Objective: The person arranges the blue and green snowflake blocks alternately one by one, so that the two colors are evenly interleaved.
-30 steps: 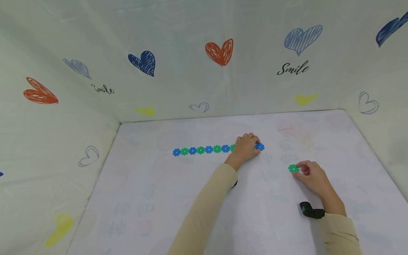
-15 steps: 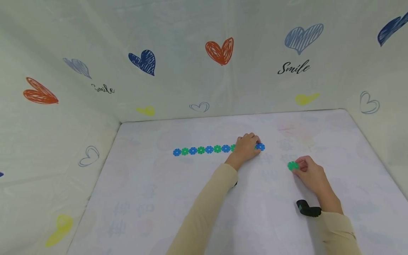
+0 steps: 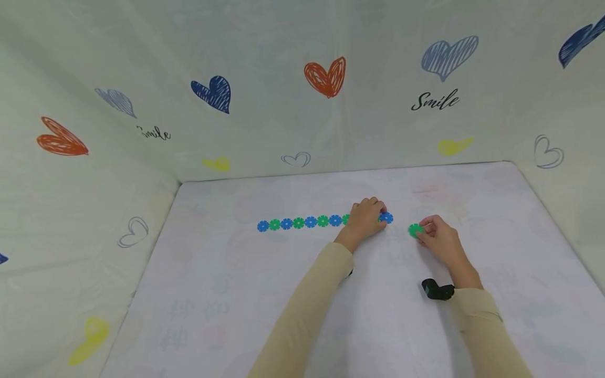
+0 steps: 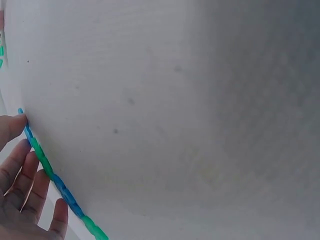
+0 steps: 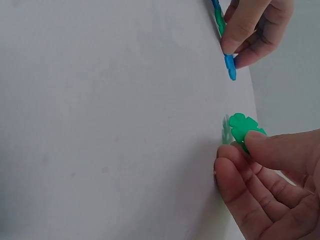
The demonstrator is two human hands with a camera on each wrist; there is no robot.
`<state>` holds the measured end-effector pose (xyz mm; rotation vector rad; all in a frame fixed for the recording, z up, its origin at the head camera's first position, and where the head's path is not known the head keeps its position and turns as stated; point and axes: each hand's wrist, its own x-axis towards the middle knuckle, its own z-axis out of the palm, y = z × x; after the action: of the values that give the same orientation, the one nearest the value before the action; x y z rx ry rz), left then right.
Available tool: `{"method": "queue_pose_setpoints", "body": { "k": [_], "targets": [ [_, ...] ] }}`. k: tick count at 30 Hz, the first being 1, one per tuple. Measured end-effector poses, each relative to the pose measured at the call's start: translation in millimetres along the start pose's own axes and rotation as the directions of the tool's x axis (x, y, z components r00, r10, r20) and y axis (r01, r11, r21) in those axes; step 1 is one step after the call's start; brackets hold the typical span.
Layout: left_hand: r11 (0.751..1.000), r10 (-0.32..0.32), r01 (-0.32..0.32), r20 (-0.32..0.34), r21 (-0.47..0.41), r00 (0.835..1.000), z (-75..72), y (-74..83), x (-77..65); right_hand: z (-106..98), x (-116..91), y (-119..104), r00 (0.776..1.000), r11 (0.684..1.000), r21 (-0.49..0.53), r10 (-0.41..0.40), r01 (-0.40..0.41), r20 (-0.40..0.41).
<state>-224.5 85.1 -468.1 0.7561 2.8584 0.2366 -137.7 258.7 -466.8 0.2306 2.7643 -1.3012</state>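
Note:
A row of flower-shaped interlocking discs, alternately blue and green, lies across the table. My left hand covers part of that row and pinches the blue disc at its right end; in the left wrist view the thumb and fingers lie on either side of the chain. To the right, apart from the row, my right hand pinches a green flower-shaped disc between thumb and fingers. The right wrist view shows it tilted, close to the blue end disc but not touching it.
The white table carries faint printed marks. Behind and at the sides rise pale cloth walls printed with hearts and "Smile". A black wrist camera sits by the right sleeve.
My right hand has moved left and farther from me with the green disc, bringing it closer to the row's blue end. My left hand and the row have stayed in place.

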Motion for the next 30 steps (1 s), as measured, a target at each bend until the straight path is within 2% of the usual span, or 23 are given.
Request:
{"method": "queue_pose_setpoints", "body": {
  "k": [8, 15, 23, 30],
  "targets": [
    [1.000, 0.002, -0.002, 0.004, 0.019, 1.000, 2.5, 0.1, 1.2, 7.3, 20.4, -6.3, 0.999, 1.000, -0.016, 0.016, -0.015, 0.047],
    [0.999, 0.006, -0.006, 0.004, 0.040, 1.000, 2.6, 0.0, 2.0, 10.1, 32.3, -7.9, 0.999, 0.997, -0.068, -0.027, 0.029, 0.034],
    [0.999, 0.004, -0.004, -0.002, 0.037, 1.000, 0.2, 1.0, 0.7, 12.0, 38.8, -9.3, 0.998, 0.996, -0.087, -0.005, 0.010, 0.059],
    [0.999, -0.002, 0.002, 0.005, 0.041, 1.000, -1.7, 2.7, -0.4, 14.6, 42.5, -11.3, 0.999, 0.995, -0.097, 0.014, -0.010, 0.046]
  ]
}}
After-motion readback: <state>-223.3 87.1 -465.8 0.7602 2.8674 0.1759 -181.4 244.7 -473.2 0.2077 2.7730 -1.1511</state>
